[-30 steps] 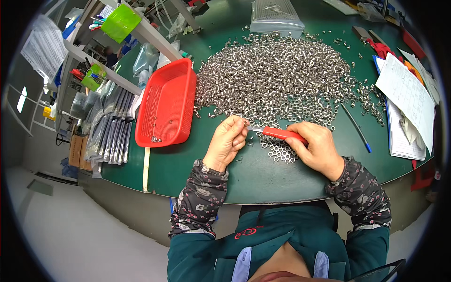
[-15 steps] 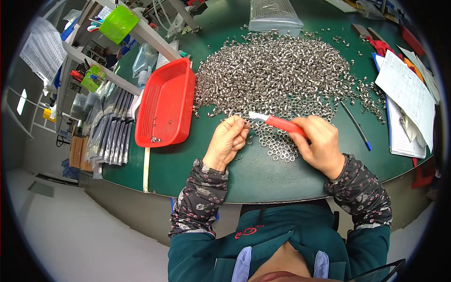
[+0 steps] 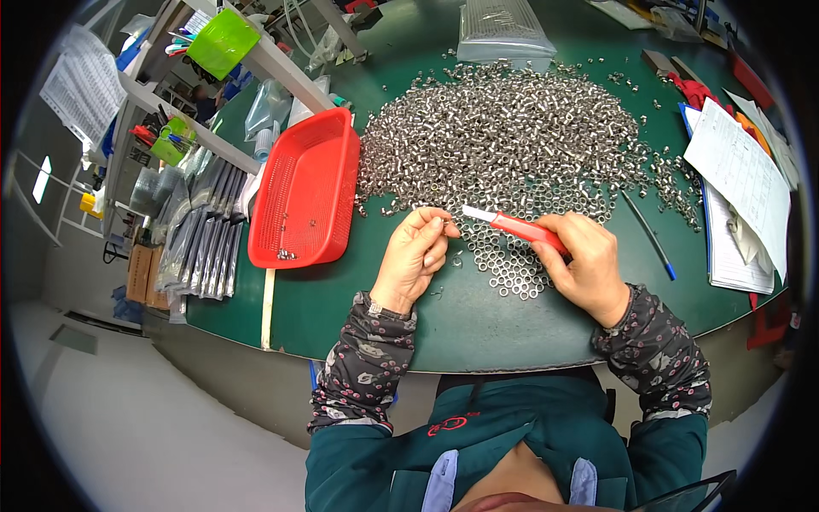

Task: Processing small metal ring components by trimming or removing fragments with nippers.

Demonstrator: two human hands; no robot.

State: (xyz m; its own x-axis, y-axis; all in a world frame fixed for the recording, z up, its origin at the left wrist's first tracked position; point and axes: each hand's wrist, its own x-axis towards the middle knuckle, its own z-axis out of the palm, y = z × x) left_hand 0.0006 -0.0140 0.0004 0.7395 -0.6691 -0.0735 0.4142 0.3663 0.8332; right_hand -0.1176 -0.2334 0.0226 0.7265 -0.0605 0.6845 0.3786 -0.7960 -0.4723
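Between thumb and forefinger, my left hand [image 3: 413, 260] pinches a small metal ring [image 3: 450, 227], mostly covered by the fingertips. My right hand [image 3: 587, 263] is closed round the red handle of a knife [image 3: 527, 230]. Its short pale blade points left toward the pinched ring, with a small gap between them. Beyond both hands spreads a big heap of shiny metal rings [image 3: 503, 128]. Under the knife, more of these rings lie in a single layer on the green table [image 3: 478, 328].
To the left stands a red plastic basket [image 3: 294, 183] with a few rings inside. A blue-ended pen [image 3: 653, 239] and papers on a clipboard [image 3: 738, 179] lie right. Clear plastic bags [image 3: 505, 30] sit behind the heap. Wrapped dark packs [image 3: 200, 230] are stacked far left.
The knife has drawn slightly right, so its blade tip is farther from my left fingertips. My left hand keeps its pinch nearly in place.
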